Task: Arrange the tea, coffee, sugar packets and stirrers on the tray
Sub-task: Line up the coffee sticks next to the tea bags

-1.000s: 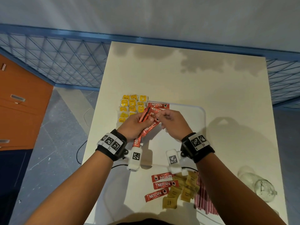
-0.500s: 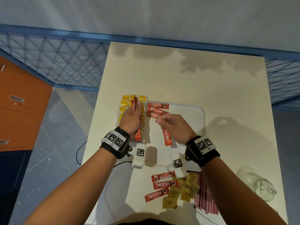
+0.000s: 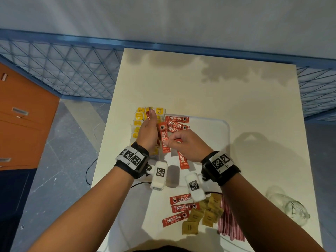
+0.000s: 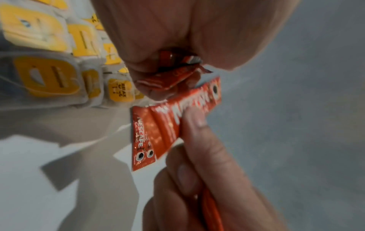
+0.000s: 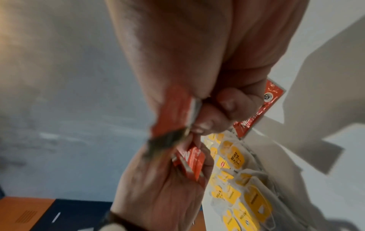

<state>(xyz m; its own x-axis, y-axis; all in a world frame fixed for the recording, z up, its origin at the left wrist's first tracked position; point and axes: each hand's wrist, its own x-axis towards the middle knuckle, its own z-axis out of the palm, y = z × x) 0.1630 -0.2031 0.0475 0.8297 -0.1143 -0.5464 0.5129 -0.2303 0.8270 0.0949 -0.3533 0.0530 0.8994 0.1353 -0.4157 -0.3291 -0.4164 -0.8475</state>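
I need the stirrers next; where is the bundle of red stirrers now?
In the head view the red stirrers lie on the table's near right part, just right of the brown sugar packets and left of the glass jar lying on its side.

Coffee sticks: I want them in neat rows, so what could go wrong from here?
The left hand holds several coffee sticks bunched together; one may slip onto the tea bags below. The right hand pinches one stick near the laid row, and could knock it askew.

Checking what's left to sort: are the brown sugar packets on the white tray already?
No: the brown sugar packets lie on the cream table, near of the white tray, beside the red stirrers.
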